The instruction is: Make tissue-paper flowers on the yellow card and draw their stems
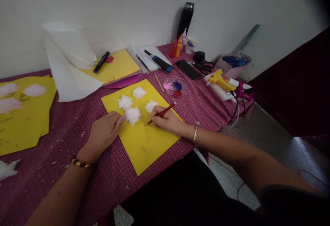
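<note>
A red pencil (166,110) is pinched in my right hand (165,119), its tip touching a sheet of yellow paper (154,147). Faint leaf and stem lines show on the sheet around the tip. Several ruffled white paper flowers (133,115) sit on its upper part, one just beyond my right fingers. My left hand (104,130) rests at the sheet's left edge, palm down and holding nothing, with its thumb beside the lowest flower. The tips of its other fingers are partly hidden.
Other yellow sheets with pinkish flowers (34,90) lie at left. A white paper roll (69,47) and marker (101,62) are behind. Toward the right are a paint palette (184,86), phone (188,69), scissors (203,67), paint bottles (178,48), black flask (186,20) and yellow glue gun (220,80).
</note>
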